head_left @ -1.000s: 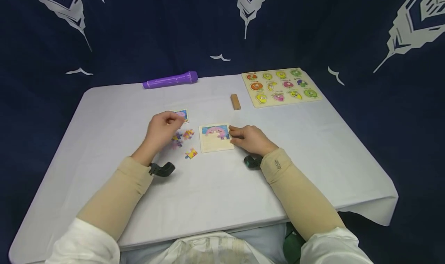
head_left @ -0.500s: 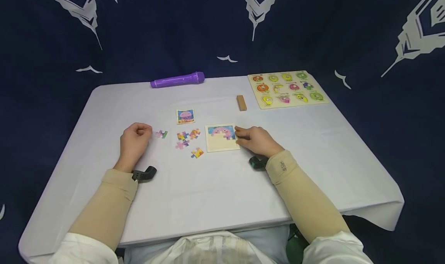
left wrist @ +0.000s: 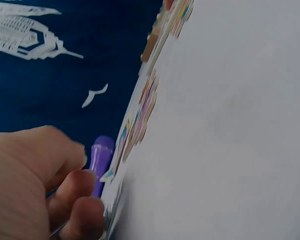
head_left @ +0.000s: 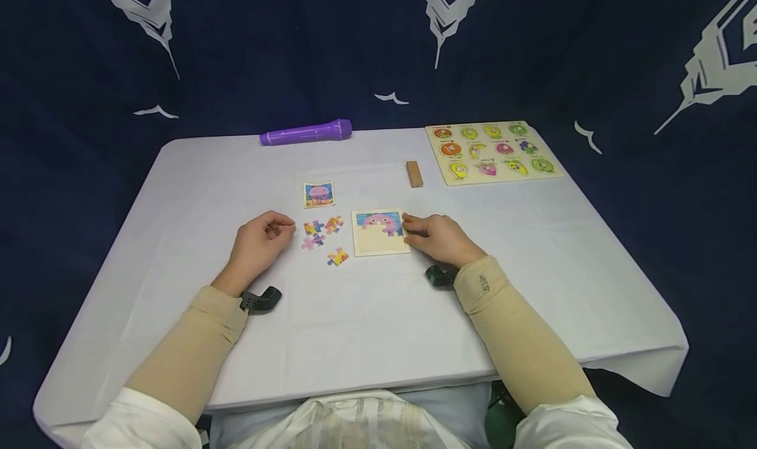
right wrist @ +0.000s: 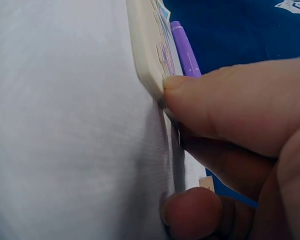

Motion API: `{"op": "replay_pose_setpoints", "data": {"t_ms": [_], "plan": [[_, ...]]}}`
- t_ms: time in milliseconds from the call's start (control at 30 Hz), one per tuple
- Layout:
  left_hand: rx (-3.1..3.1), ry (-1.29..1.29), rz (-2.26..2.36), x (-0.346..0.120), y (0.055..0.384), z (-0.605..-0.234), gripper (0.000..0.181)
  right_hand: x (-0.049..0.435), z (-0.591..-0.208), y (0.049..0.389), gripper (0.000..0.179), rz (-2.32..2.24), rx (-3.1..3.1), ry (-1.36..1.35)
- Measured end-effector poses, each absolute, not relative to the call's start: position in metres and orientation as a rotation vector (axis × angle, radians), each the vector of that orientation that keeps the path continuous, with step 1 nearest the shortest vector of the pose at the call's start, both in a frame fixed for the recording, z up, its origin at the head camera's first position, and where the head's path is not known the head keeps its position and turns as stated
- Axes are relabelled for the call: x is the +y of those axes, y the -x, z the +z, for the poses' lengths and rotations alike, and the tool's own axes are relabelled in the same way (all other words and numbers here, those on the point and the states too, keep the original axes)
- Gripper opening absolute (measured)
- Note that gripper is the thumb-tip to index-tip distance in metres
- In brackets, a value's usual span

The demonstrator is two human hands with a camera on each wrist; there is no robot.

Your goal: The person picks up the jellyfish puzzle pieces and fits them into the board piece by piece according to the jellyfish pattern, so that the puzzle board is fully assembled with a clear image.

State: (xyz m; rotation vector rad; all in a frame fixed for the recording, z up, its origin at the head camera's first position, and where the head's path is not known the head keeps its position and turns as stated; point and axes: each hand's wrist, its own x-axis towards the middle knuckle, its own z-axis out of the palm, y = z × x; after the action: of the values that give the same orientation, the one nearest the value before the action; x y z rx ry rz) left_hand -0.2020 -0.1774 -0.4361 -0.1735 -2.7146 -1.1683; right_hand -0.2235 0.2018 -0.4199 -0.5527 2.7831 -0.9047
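Note:
My right hand [head_left: 439, 238] pinches the right edge of a small wooden jigsaw tray [head_left: 371, 246]. Its upper part holds joined pieces with a pink face on blue; the lower part is bare wood. The right wrist view shows the thumb [right wrist: 205, 100] pressed on the tray's corner. My left hand [head_left: 260, 244], fingers curled, is low over the cloth left of several loose jigsaw pieces [head_left: 313, 227]. A blurred flat shape [left wrist: 114, 207] lies right at its fingertips in the left wrist view; I cannot tell whether they grip it. One yellow-orange jigsaw piece [head_left: 338, 257] lies nearer me.
A small picture card [head_left: 319, 195] showing a pink creature lies behind the loose pieces. Farther back are a purple toy microphone [head_left: 306, 133], a small wooden block [head_left: 414, 174] and a fruit puzzle board [head_left: 494, 152]. A white cloth covers the table [head_left: 367, 330].
The left hand moved from the picture card to the left, then back right over a jigsaw piece, which it now hides. The right hand stays at the tray's edge. The view shifted slightly.

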Motion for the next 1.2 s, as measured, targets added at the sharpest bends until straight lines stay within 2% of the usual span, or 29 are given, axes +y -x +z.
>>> {"op": "replay_pose_setpoints", "data": {"t_ms": [200,500,733,933,1067,1200], "plan": [[-2.854,0.339,-1.041,-0.17,0.201,-0.437,0.022,0.202,-0.419,0.223,0.041,-0.896,2.783,0.552],[-2.939,0.326,-0.918,-0.166,0.201,-0.435,0.046,0.201,-0.418,0.224,0.042,-0.893,2.779,0.544],[-2.951,0.272,-0.888,-0.162,0.2,-0.436,0.038,0.202,-0.42,0.224,0.042,-0.89,2.778,0.542],[-2.969,0.437,-0.868,-0.17,0.201,-0.434,0.025,0.201,-0.419,0.224,0.042,-0.881,2.782,0.533],[-2.962,0.544,-0.889,-0.176,0.202,-0.433,0.028,0.202,-0.419,0.224,0.042,-0.882,2.78,0.53],[-2.966,0.502,-0.869,-0.178,0.201,-0.431,0.031,0.202,-0.419,0.224,0.042,-0.884,2.769,0.525]]}}
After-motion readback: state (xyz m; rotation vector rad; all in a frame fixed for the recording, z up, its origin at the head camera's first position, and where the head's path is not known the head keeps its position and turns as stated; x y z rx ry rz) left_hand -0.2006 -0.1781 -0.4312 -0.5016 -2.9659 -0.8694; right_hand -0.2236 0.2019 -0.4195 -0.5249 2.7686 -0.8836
